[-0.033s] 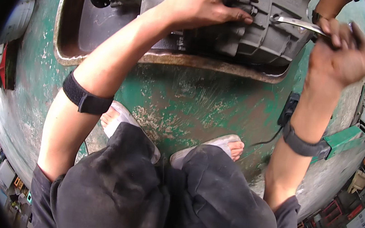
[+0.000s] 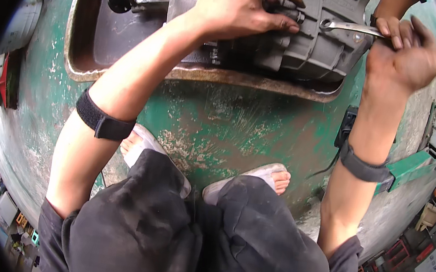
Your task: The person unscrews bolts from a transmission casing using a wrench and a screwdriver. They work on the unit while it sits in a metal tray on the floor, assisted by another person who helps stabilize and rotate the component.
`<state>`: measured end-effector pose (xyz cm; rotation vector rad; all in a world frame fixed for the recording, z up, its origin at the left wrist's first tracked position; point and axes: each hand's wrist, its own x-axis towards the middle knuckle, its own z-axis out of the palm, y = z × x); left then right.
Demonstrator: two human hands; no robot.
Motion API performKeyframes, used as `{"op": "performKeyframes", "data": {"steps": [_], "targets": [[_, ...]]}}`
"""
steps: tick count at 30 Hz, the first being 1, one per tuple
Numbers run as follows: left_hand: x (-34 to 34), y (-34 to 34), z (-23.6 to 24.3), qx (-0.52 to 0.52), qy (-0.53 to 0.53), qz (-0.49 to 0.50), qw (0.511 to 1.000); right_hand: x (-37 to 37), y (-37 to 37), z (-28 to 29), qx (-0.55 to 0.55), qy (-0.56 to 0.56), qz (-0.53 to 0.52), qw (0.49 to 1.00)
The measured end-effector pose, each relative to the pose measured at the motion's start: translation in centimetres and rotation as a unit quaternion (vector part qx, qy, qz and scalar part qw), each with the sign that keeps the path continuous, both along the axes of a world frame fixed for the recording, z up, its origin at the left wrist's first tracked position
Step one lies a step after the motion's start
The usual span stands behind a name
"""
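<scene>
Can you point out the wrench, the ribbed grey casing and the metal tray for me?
Wrench (image 2: 356,28): head view, on the middle of its shaft.
Ribbed grey casing (image 2: 307,49): head view, on its ribbed side.
Metal tray (image 2: 209,74): head view, on its near rim.

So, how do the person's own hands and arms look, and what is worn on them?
The left hand and right hand are bare, ungloved. A wide black strap circles the left forearm, a dark strap the right forearm. Dark sleeves end near the elbows.
</scene>
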<state>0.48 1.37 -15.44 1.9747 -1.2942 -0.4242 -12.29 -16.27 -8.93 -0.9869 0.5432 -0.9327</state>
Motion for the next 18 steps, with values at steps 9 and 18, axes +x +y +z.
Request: {"op": "performKeyframes", "data": {"steps": [9,18], "targets": [[0.2,-0.1,-0.2,-0.02,-0.048,0.001,0.999,7.7,3.5,0.8,0.034,0.143,0.044,0.988],[0.2,-0.1,-1.4,-0.057,-0.134,0.01,0.989,1.8,7.6,-1.6,-0.154,-0.034,0.018,0.987]]}}
